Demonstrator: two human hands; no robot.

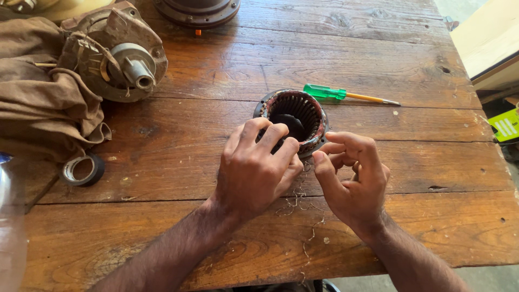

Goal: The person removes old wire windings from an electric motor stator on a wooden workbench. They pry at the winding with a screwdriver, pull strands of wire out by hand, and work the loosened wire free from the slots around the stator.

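Where the wooden table (378,59) has wide brown planks with knots and scratches, a round metal motor ring (294,116) sits near the middle. Its inside has thin slots and reddish wire all around. The left hand (254,170) rests on the near rim of the ring, with its fingers (270,135) curled over the edge and touching it. The right hand (354,181) is just beside the ring, on its right. Its fingers are bent in close, and I cannot tell if it holds anything. Little bits of thin wire (294,200) lie on the wood just in front of the ring, between the two hands. Behind the ring, to the right, lies a green screwdriver (346,95). Far to the left of the ring is a dusty old motor part (116,51) on a brown cloth (38,103). A roll of black tape (82,170) lies left of the ring, near the table's edge. Bright sunlight falls across the wood.
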